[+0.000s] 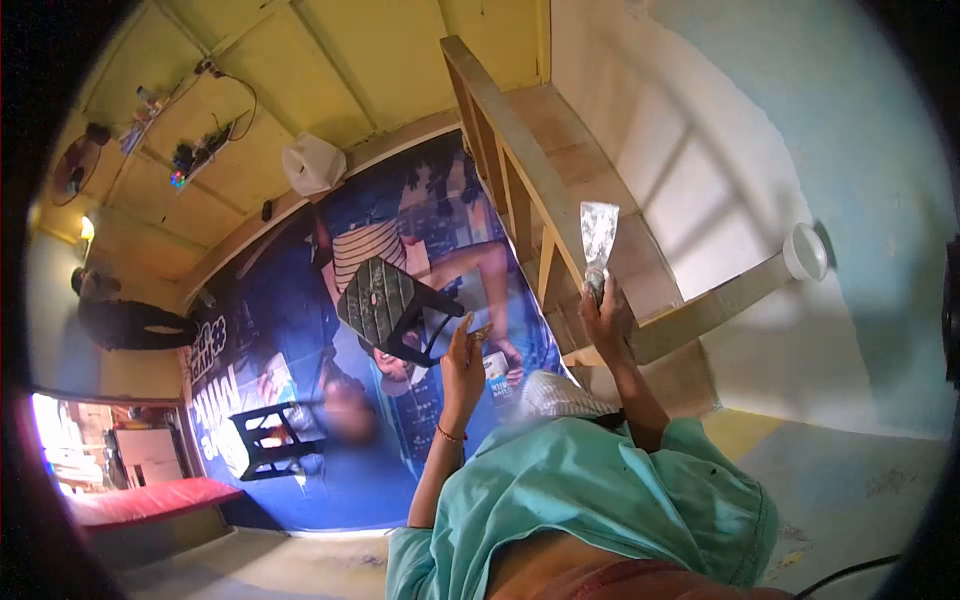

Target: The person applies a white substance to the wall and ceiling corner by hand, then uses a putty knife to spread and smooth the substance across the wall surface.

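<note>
Gripping: right hand [606, 318] is wrapped around the handle of a flat, trapezoid metal putty knife with a smeared blade [598, 234].
Left hand [464, 362]: fingers mostly straight and close together, pinching a small flat piece [482, 331]; material unclear.
Blade position: raised against the rough pale-blue plastered wall [800, 130], beside a bare wooden stair frame [530, 170].
Sleeves: loose teal cloth shirt [600, 490].

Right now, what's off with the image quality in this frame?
Head view: strong fisheye bends the wooden frame and leaves black corners; the doorway at lower left is blown out; a patch of the blue banner is blurred; the frame casts soft barred shadows on the pale wall; the scraper looks sharp.
</note>
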{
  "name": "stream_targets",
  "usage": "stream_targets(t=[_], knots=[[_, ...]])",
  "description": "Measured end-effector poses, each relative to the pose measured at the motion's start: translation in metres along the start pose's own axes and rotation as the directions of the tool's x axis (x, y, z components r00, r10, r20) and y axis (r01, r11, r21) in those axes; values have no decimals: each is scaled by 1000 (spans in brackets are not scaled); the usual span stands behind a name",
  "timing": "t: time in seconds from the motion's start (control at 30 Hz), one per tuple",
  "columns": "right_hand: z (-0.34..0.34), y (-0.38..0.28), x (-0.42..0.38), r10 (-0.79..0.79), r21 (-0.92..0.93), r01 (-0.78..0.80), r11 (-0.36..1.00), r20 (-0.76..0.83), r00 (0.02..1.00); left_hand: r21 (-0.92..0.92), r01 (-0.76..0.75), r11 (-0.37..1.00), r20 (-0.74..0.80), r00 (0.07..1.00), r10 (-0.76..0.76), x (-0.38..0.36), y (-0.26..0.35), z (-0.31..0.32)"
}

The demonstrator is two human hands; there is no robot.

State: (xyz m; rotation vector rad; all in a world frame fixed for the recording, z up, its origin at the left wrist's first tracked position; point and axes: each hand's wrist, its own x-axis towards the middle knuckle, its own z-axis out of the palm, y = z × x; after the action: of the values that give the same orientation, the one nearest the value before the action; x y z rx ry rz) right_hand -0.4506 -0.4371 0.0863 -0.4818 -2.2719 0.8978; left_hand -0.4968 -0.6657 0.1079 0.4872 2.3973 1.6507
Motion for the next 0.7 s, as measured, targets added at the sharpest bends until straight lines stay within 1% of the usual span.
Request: stream_targets(t=[0.07, 0.1, 0.13, 0.17, 0.2, 0.27, 0.3, 0.33, 0.37, 0.4, 0.43, 0.47, 0.5, 0.53, 0.57, 0.6, 0.63, 0.67, 0.7], knots=[[10, 5, -1, 13, -62, -12, 998, 15, 1000, 65, 14, 998, 48, 999, -17, 14, 0, -1], [16, -1, -1, 20, -93, -18, 996, 21, 1000, 49, -7, 999, 67, 998, 3, 21, -6, -7], [18, -10, 2, 113, -36, -112, 993, 44, 993, 35, -28, 999, 86, 996, 25, 29, -13, -6], [23, -11, 6, 112, -49, -110, 993, 40, 993, 20, -51, 999, 106, 993, 48, 39, -21, -7], [30, -9, 12, 104, -58, -102, 993, 31, 994, 73, -49, 996, 135, 990, 39, 51, -28, -10], [60, 5, 34, 84, -105, -84, 991, -1, 996, 76, -77, 994, 150, 987, 65, 88, -39, -16], [70, 4, 49, -15, -211, 10, 977, -18, 1000, 81, -91, 992, 156, 985, 78, 108, -46, -21], [75, 3, 58, -115, -313, 99, 944, -33, 993, 15, -93, 996, 85, 992, 92, 121, -52, -17], [89, 1, 76, -207, -412, 175, 894, -34, 978, 147, -117, 982, 181, 979, 90, 145, -56, -25], [104, 9, 90, -174, -335, 162, 928, -4, 985, 142, -159, 977, 197, 972, 129, 166, -68, -26], [117, 5, 110, -80, -278, 71, 958, -21, 997, 134, -198, 971, 215, 962, 167, 185, -83, -25], [126, -1, 127, 24, -223, -29, 974, -25, 999, 119, -184, 976, 236, 960, 152, 204, -87, -26], [134, -4, 141, 126, -169, -127, 977, -18, 992, 175, -293, 940, 273, 932, 240, 222, -91, -29], [147, 4, 155, -11, -226, -8, 974, -82, 997, 222, -404, 887, 309, 892, 329, 245, -95, -32], [152, 6, 160, 31, -172, -41, 984, -56, 998, 263, -514, 817, 346, 840, 417, 258, -96, -34], [160, 5, 166, 77, -117, -79, 990, -18, 997, 14, -140, 990, 295, 947, 129, 268, -96, -29], [166, 6, 171, 122, -66, -120, 991, 34, 992, 80, -188, 979, 311, 938, 154, 284, -98, -32], [178, 16, 170, 25, -110, -26, 994, -9, 1000, 141, -223, 965, 327, 930, 168, 293, -102, -35], [184, 19, 177, 14, -90, -15, 996, -7, 1000, 196, -247, 949, 343, 924, 170, 305, -100, -36]])
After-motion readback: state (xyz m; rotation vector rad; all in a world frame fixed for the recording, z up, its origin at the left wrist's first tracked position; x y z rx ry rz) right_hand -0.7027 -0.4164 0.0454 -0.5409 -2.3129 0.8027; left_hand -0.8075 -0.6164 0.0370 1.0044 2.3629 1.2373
